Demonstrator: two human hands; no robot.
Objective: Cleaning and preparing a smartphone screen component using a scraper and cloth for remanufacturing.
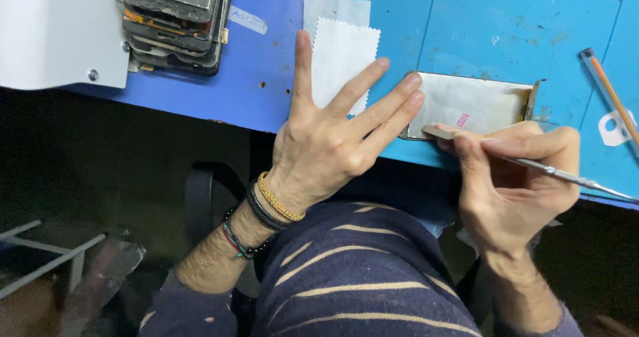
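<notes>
Right now the right hand [512, 177] fingers [466, 147] pinch a thin metal spudger [532, 165], tip at the near edge of a silvery phone panel [472, 104]. Left hand [333, 137] fingers [399, 97] splayed, released, two tips touching the panel's left edge on the blue tabletop [266, 70]. White cloth [343, 57] just beside; stacked phone frames [176, 17] well apart.

Blue counter [266, 90] before me, blue work mat [519, 30] on its right part. Flat silvery panel [472, 104] lies on mat near front edge. White pinked-edge cloth [343, 57] on counter left of mat. Stack of phone frames [176, 20] far left. Orange-tipped pen [609, 90] at right, white plastic tab [612, 127] beside it.
</notes>
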